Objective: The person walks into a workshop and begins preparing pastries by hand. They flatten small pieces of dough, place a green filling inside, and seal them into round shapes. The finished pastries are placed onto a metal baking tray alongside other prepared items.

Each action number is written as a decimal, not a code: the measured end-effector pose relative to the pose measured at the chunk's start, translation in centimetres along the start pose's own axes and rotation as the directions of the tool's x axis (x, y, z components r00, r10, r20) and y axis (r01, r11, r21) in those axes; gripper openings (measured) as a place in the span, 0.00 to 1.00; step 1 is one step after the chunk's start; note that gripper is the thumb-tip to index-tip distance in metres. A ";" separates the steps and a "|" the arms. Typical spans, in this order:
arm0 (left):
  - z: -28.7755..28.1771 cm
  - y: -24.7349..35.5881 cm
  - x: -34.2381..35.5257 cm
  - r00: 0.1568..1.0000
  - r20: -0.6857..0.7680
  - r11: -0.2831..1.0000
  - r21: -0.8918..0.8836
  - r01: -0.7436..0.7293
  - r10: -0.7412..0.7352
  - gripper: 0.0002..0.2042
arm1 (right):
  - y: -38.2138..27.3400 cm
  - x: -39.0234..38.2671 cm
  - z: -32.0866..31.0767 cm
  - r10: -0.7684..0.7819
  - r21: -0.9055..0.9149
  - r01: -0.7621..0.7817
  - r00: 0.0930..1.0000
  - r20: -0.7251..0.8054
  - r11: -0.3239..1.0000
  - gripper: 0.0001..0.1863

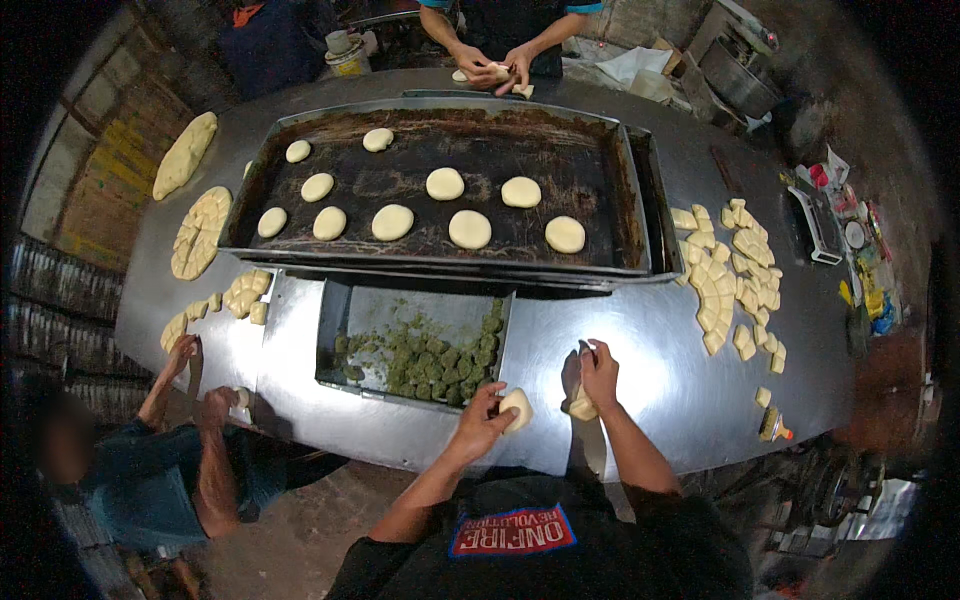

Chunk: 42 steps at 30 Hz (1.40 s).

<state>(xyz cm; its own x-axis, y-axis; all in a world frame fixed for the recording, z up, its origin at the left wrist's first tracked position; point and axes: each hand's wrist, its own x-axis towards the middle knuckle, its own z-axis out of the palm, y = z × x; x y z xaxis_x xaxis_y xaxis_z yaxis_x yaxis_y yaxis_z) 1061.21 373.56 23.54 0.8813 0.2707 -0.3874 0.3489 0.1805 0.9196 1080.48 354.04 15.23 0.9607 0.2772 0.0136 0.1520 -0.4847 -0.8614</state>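
My left hand [482, 424] is closed around a pale ball of dough [516, 410] near the table's front edge. It is beside the near right corner of a metal tray [333, 330] that contains several green lumps of filling [437, 366]. Further right, my right hand [600, 376] has its fingers curled, with a smaller piece of dough [582, 404] at its palm side, low over the metal table. Part of that piece is hidden by the hand. Beyond the filling tray stands a large dark baking tray [590, 160] with several round, flattened buns [469, 230] in loose rows.
Cut dough pieces [714, 290] cover the table's right side, near a brush [772, 424] and a scale [818, 228]. Dough slabs [201, 232] lie on the left. One co-worker's hands [500, 70] handle dough at the far edge; another person [190, 470] works at the near left.
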 end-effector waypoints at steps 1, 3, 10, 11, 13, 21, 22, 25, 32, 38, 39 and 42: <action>-0.8 0.9 -1.1 0.999 0.024 0.997 -0.077 0.024 -0.022 0.23 | -1.0 -0.2 0.3 -0.069 0.001 0.069 0.998 0.009 0.998 0.14; -1.3 4.5 -2.1 0.987 0.153 0.995 -0.099 -0.030 0.045 0.22 | -3.9 -0.9 0.4 -0.048 0.105 0.026 0.976 0.213 0.994 0.17; 0.3 6.0 -3.8 0.969 0.166 0.955 -0.265 -0.133 0.181 0.18 | -16.2 -6.2 -5.5 0.063 0.196 -0.246 0.759 0.648 0.949 0.15; 0.9 4.9 -3.2 0.975 0.134 0.961 -0.234 -0.145 0.179 0.18 | -16.1 -6.4 -6.9 0.098 0.202 -0.243 0.834 0.543 0.949 0.12; 1.9 3.9 -2.3 0.983 0.038 0.983 -0.038 -0.180 0.182 0.18 | -16.8 -7.0 -10.3 0.280 0.149 -0.360 0.877 0.390 0.921 0.11; 8.2 5.1 -2.2 0.700 -0.082 0.637 0.499 -0.587 0.710 0.20 | -18.1 -10.4 -11.1 -0.118 0.177 0.079 0.969 0.218 0.981 0.18; 8.2 6.3 -2.5 0.727 -0.179 0.738 0.321 -0.594 0.663 0.17 | -18.7 -10.7 -9.4 -0.161 0.227 0.118 0.970 0.183 0.967 0.16; 8.3 10.3 -3.9 0.779 -0.407 0.794 -0.181 -0.581 0.477 0.19 | -22.9 -11.3 -5.1 -0.510 0.093 0.519 0.854 -0.103 0.850 0.07; 3.3 12.1 -5.1 0.806 -0.538 0.854 -0.274 -0.443 0.245 0.28 | -26.3 -10.2 -2.3 -0.356 0.340 0.251 0.887 0.293 0.906 0.15; -1.1 8.1 -5.0 0.902 -0.405 0.639 -0.736 -0.222 -0.152 0.27 | -28.5 -9.4 1.0 -0.526 -0.023 0.621 0.682 0.508 0.783 0.08; -1.7 8.4 -5.1 0.932 -0.311 0.539 -0.825 -0.169 -0.184 0.27 | -27.8 -9.5 2.5 -0.549 -0.129 0.729 0.608 0.574 0.673 0.07; -4.4 5.0 -5.0 0.915 -0.369 0.589 -0.781 -0.209 -0.165 0.25 | -23.6 -8.9 5.8 -0.639 0.160 0.751 0.406 0.653 0.641 0.14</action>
<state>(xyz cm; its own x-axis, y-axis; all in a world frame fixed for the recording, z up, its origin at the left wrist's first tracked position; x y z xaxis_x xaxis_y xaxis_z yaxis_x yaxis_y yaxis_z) 1057.11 377.28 29.77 0.6312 0.5666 -0.5297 -0.2275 0.7881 0.5719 1066.99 367.83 32.50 0.1414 0.9642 0.2241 0.7816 0.0302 -0.6230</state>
